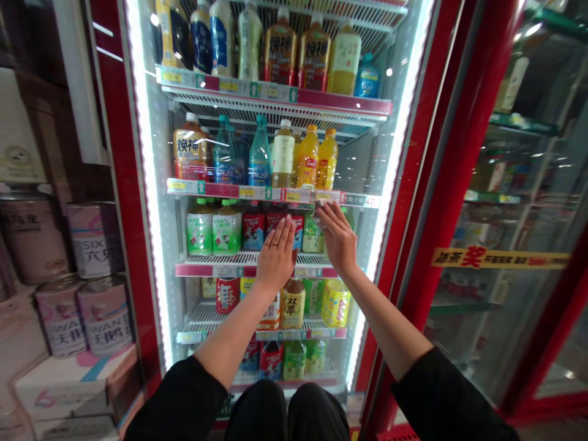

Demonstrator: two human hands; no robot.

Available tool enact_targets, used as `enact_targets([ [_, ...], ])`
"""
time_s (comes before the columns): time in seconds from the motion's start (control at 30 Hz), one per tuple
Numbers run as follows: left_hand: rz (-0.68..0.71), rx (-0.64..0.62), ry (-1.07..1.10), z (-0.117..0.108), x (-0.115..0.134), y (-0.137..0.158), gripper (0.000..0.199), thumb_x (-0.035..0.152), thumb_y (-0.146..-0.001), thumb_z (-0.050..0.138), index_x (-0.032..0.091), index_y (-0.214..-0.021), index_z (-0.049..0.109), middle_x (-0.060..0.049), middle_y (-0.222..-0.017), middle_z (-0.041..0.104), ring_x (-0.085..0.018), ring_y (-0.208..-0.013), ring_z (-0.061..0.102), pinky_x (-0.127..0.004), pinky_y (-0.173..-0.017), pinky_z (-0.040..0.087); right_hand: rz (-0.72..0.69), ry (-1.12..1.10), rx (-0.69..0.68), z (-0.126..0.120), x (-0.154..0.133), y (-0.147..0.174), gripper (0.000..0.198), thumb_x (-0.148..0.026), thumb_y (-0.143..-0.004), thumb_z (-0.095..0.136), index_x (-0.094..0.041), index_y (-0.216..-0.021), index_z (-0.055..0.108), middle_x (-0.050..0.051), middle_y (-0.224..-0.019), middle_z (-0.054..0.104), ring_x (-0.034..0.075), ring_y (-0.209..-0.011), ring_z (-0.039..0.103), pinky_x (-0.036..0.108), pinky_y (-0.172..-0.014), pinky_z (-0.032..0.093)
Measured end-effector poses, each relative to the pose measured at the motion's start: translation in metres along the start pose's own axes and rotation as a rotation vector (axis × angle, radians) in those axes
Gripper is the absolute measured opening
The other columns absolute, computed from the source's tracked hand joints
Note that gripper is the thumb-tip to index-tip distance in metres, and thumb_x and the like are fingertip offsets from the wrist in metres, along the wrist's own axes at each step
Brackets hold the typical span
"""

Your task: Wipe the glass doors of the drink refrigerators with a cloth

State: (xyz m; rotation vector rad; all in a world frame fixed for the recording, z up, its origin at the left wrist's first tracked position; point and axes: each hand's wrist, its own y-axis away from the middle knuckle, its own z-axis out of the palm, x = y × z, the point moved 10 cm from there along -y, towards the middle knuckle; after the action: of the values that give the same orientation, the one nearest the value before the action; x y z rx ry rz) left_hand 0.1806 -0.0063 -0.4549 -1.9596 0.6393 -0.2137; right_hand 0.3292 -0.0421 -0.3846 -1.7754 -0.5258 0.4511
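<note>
At the middle height of the lit fridge (126, 184), right of its centre, the right hand (339, 239) reaches up with its fingers together and bent over a small pale wad (318, 206). Whether they grip that wad or merely press it against the fridge's glass front (361, 156), I cannot tell. The left hand (275, 254) lies nearer the fridge's centre and a little lower, fingers straight, side by side and holding nothing visible; its contact with the glass is also unclear.

The likeliest slip is the wad itself: little of it shows, so a loose hold or uneven pressure could let it drop toward the foot of the fridge. If the left palm leans on the glass, skin could leave smears, and its ring (274, 245) could scrape. The knees (256, 411) sit close to the fridge's base, so leaning forward might bump it. Left of the fridge, stacked tins (105, 313) could topple if the left elbow swung wide.
</note>
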Motion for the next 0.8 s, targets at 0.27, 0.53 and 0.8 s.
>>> enact_targets([
  [0.27,0.012,-0.032,-0.008,0.0,-0.002,0.0,0.083,0.029,-0.117,0.035,0.019,-0.171,-0.027,-0.01,-0.185,0.005,-0.025,-0.173,0.01,-0.048,-0.145,0.024,-0.177,-0.035,-0.269,0.018,-0.014,0.038,0.053,-0.013,-0.113,0.045,-0.035,-0.156,0.066,-0.005,-0.164,0.063,0.02,-0.165,0.042,0.045,-0.138,0.045],
  [0.53,-0.015,-0.021,-0.004,0.001,0.0,0.001,0.089,0.031,-0.116,0.041,0.022,-0.17,-0.029,-0.01,-0.185,0.007,-0.027,-0.174,0.013,-0.051,-0.146,0.022,-0.008,0.005,0.079,-0.024,0.032,0.021,0.052,-0.015,-0.112,0.048,-0.035,-0.156,0.065,-0.001,-0.159,0.067,0.028,-0.162,0.049,0.062,-0.131,0.051],
  [0.8,0.001,0.007,0.011,-0.002,-0.002,0.001,0.086,0.028,-0.116,0.039,0.026,-0.17,-0.027,-0.007,-0.186,0.008,-0.026,-0.174,0.015,-0.051,-0.144,0.025,-0.117,-0.037,-0.192,0.029,-0.022,0.011,0.06,-0.009,-0.111,0.046,-0.04,-0.161,0.058,-0.008,-0.165,0.061,0.02,-0.166,0.04,0.05,-0.137,0.046],
])
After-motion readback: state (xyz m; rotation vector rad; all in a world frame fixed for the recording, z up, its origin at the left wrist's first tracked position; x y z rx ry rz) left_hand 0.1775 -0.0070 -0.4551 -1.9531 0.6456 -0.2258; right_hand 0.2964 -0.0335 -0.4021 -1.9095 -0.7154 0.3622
